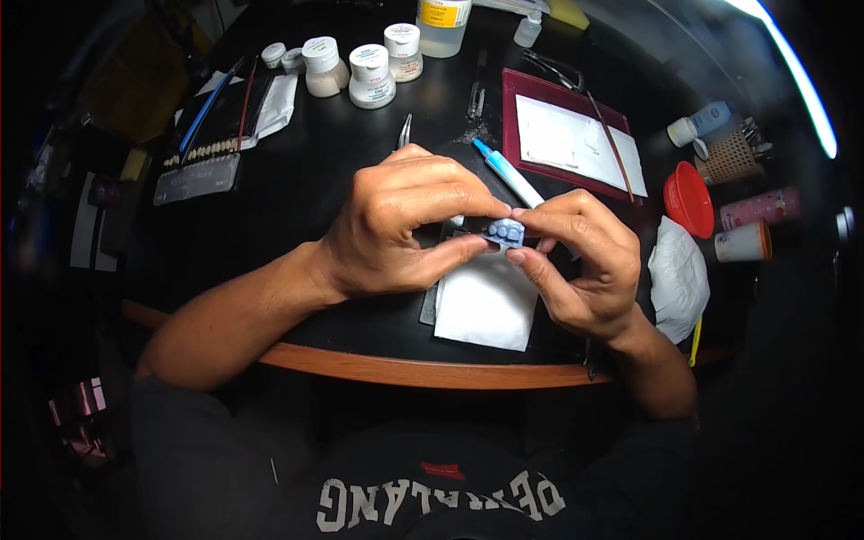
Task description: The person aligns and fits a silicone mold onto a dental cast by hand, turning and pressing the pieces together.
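A small light-blue dental model (506, 232) with rounded teeth is held up between both hands, over a white paper tissue (486, 301). My left hand (409, 220) pinches its left side with thumb and index finger. From the right, my right hand (580, 256) grips the model with thumb and fingertips. Part of the model is hidden behind the fingertips. A blue and white pen-like tube (508, 173) lies just beyond the hands, and the tips of metal tweezers (405, 131) show behind my left hand.
Labelled jars (371, 83) stand at the back, near a large bottle (442, 29). A shade guide (198, 178) and brushes lie left. On the right are a maroon tray (513, 117), a red bowl (688, 200) and crumpled white tissue (677, 279). The wooden table edge (405, 367) runs in front.
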`<state>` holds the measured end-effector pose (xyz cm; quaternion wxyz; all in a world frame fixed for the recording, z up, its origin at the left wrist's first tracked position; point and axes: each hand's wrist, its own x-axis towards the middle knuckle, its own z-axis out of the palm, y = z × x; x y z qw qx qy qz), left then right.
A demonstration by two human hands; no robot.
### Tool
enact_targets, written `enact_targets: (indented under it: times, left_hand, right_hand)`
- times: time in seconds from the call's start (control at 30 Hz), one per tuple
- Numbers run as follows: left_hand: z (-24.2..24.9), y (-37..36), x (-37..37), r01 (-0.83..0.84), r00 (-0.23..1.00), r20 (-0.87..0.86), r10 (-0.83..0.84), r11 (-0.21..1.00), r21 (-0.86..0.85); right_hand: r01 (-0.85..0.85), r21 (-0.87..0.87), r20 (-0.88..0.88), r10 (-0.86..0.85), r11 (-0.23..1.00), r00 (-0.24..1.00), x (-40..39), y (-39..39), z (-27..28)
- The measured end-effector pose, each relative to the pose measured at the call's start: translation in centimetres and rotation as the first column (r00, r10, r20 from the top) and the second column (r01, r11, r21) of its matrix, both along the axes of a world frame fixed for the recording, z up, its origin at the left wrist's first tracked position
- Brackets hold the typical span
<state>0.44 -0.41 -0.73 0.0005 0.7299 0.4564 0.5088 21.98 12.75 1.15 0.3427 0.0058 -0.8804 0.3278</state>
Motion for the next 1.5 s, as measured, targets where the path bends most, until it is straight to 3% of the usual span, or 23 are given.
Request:
enact_targets:
  times: [0.57, 0.87, 0.97, 1.5]
  left_hand:
    - [-0.07, 0.00, -0.14, 0.007, 1.000, -0.023, -0.006, 1.000, 0.013]
    - [-0.28, -0.09, 0.09, -0.026, 0.998, 0.054, 0.025, 0.999, 0.024]
    - [-0.03, -0.15, -0.13, -0.025, 0.999, -0.023, 0.026, 0.998, 0.049]
    - [-0.04, -0.24, -0.11, -0.019, 0.999, -0.039, 0.021, 0.999, 0.041]
  right_hand:
    - [0.001, 0.028, 0.004, -0.001, 1.000, 1.000, 0.03, -0.02, -0.03]
    - [0.023, 0.020, 0.061, -0.024, 1.000, 0.998, 0.15, 0.33, 0.17]
    - [0.021, 0.023, 0.061, -0.023, 1.000, 0.998, 0.11, 0.33, 0.06]
    - [0.022, 0.054, 0.118, -0.028, 0.998, 0.993, 0.09, 0.23, 0.25]
